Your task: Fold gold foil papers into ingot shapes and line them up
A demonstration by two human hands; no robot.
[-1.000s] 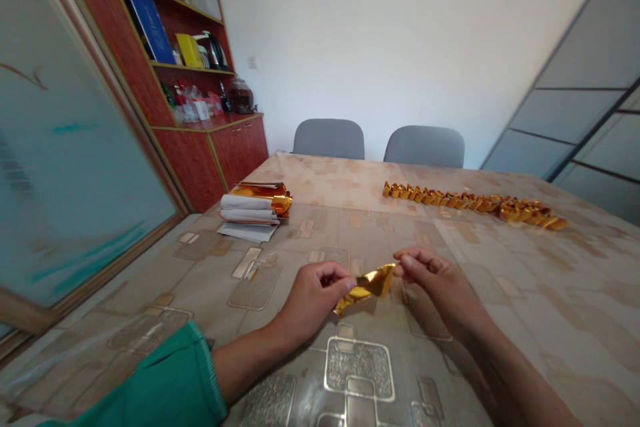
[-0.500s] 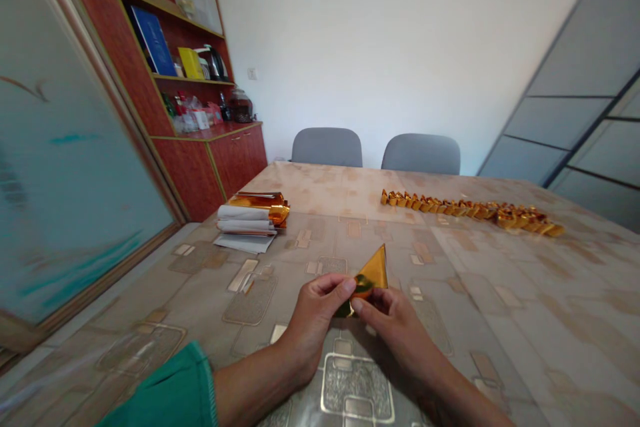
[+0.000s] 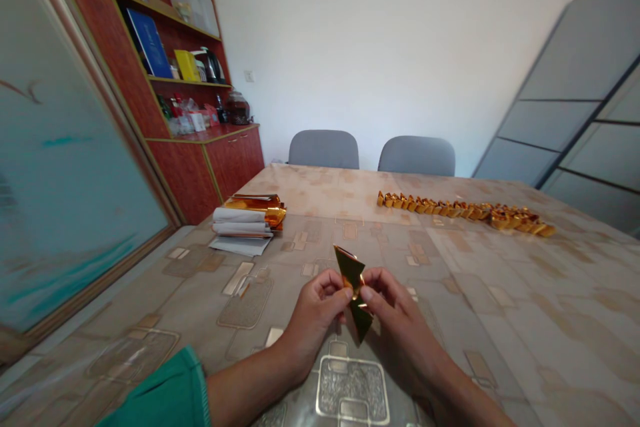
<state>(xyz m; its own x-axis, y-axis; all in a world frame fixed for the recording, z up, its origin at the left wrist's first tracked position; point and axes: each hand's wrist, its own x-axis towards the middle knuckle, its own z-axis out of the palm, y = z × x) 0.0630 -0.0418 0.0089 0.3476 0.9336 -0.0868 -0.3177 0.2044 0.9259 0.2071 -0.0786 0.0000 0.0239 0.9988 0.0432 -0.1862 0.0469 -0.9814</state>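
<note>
A piece of folded gold foil paper (image 3: 351, 265) is held between both hands above the table, one pointed end up and the other down. My left hand (image 3: 320, 303) pinches its left side near the middle with thumb and fingers. On the opposite side, my right hand (image 3: 395, 303) grips it the same way, thumb close to the other thumb. Farther off to the left lies a stack of gold and white paper sheets (image 3: 245, 223). A long row of folded gold paper pieces (image 3: 450, 209) stretches across the table's far right.
The table (image 3: 300, 193) has a patterned cover. Two grey chairs (image 3: 324, 149) (image 3: 417, 155) stand behind its far edge. At the left are a red wooden cabinet (image 3: 235, 153) with loaded shelves and a frosted glass panel (image 3: 65, 147).
The foil paper has been turned: its upper point leaned right and now leans left, with its lower point showing below the hands. Both hands have shifted to either side of its middle.
</note>
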